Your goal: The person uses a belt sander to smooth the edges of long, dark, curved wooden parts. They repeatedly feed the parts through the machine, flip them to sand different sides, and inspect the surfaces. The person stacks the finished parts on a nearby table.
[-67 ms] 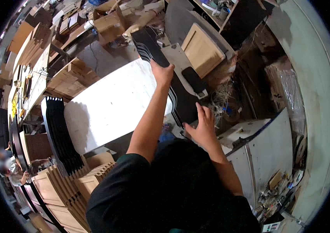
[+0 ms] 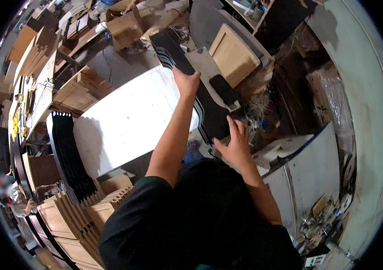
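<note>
1 stack of wavy black panels (image 2: 209, 100) lies at the right end of the white table (image 2: 128, 114). Your left hand (image 2: 186, 81) covers its edge, grip impossible to tell; your right hand (image 2: 235, 146), fingers splayed, meets its near end. Leftward, 1 similar black stack (image 2: 68, 157); rightward, 1 black block (image 2: 224, 90), 1 wooden panel (image 2: 234, 54).

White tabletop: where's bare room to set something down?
The white tabletop has a broad bare patch between the left-end black panels and the black stack at the left hand. Crowded: rightward, with that stack, the right hand and a black block.
</note>
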The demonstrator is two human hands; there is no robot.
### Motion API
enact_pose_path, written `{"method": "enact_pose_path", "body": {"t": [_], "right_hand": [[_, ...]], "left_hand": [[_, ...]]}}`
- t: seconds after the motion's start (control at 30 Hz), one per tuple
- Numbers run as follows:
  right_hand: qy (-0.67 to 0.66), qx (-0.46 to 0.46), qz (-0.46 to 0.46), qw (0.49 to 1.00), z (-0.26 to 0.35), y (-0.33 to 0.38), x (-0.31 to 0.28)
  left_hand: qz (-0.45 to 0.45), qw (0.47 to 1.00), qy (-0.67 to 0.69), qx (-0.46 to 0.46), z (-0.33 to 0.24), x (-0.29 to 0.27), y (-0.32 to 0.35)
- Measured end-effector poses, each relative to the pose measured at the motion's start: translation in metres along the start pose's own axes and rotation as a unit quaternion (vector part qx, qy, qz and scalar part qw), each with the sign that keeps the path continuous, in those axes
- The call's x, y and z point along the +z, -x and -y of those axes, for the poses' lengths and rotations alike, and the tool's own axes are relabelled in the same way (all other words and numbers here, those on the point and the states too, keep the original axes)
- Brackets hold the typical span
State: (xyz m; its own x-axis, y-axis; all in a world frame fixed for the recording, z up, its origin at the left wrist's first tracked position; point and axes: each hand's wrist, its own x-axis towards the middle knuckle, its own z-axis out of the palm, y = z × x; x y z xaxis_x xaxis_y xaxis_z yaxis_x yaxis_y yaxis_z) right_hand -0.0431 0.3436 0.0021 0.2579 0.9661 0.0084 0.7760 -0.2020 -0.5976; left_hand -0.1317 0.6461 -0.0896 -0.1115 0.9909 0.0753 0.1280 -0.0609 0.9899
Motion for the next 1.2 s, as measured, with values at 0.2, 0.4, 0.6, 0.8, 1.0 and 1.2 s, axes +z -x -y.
{"method": "enact_pose_path", "body": {"t": [0.2, 0.4, 0.6, 0.8, 1.0, 1.2], "right_hand": [[-0.070, 0.017, -0.045, 0.996, -0.016, 0.004, -0.009], [-0.091, 0.038, -0.067, 0.993, -0.033, 0.011, -0.009], [-0.130, 0.055, -0.038, 0.989, -0.038, 0.015, -0.006], [-0.147, 0.079, -0.032, 0.985, -0.036, 0.018, -0.008], [-0.170, 0.080, -0.022, 0.982, -0.032, 0.017, -0.013], [-0.164, 0.078, -0.019, 0.983, -0.035, 0.018, -0.012]], "left_hand": [[0.000, 1.000, -0.016, -0.021, 0.018, 0.002, -0.007], [0.021, 0.998, -0.028, -0.044, 0.014, 0.004, -0.003], [0.017, 0.999, -0.009, -0.041, 0.017, 0.003, -0.005], [0.029, 0.998, 0.002, -0.051, -0.003, 0.002, 0.005], [0.005, 1.000, 0.004, -0.026, 0.010, 0.005, 0.000], [0.012, 0.999, 0.004, -0.029, 0.006, 0.004, 0.003]]}}
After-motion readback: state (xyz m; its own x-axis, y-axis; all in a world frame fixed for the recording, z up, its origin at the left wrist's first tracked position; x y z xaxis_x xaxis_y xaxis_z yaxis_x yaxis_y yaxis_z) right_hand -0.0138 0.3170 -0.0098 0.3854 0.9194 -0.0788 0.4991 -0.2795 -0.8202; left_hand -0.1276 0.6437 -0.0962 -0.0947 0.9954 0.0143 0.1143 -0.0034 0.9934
